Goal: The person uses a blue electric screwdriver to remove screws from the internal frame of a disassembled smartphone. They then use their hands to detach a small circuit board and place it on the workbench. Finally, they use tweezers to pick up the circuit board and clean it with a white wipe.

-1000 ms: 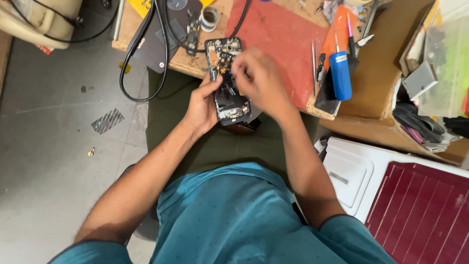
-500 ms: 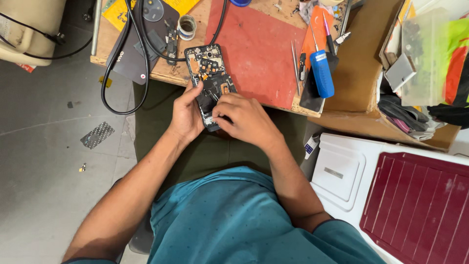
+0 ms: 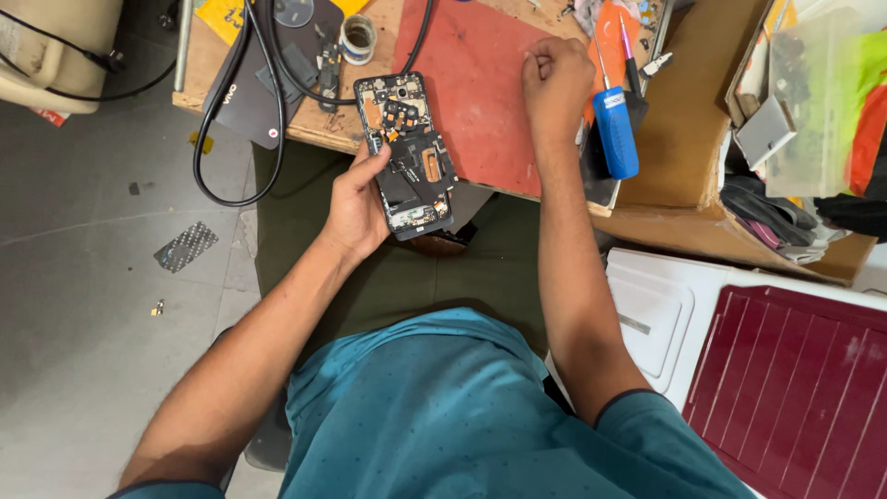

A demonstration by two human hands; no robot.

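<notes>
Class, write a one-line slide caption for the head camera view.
Left hand holds an opened phone at the bench edge; right hand rests closed on the red mat.

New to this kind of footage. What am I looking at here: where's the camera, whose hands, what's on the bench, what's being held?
There is no machine here: a person works with two bare hands, and the one camera sits on their head, looking straight down, so you see their teal shirt at the bottom and both forearms reaching up the picture.

The left hand holds an opened phone with its back cover off, its inner boards and cables showing, at the near edge of a wooden workbench.

The right hand rests loosely closed on a red mat on the bench; whether it pinches something small cannot be told.

Beside that hand lies a blue-handled screwdriver. To the left are a black cable looping over the bench edge and a small roll of tape. A maroon panel lies lower right.
</notes>
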